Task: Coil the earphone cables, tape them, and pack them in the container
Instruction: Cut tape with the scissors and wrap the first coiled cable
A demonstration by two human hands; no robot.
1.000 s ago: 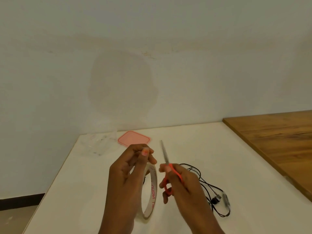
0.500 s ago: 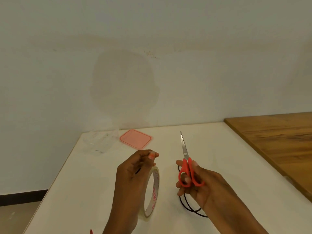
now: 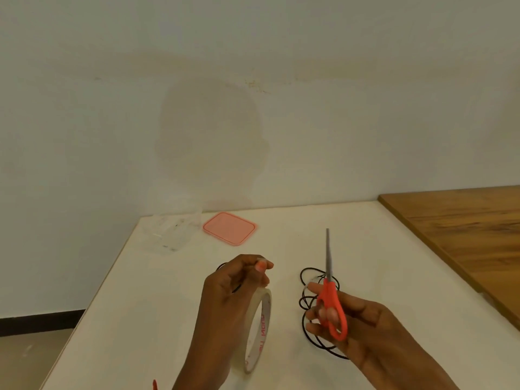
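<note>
Over a white table, a person's left hand curls around the top of a tape roll standing on edge, thumb and fingertip pinched together above it, a loop of black cable showing behind the fingers. To its right, the right hand grips red-handled scissors, blades together and pointing away, with a loosely coiled earphone cable lying beneath its fingers. Beyond the left hand, a clear container and pink lid sit side by side.
</note>
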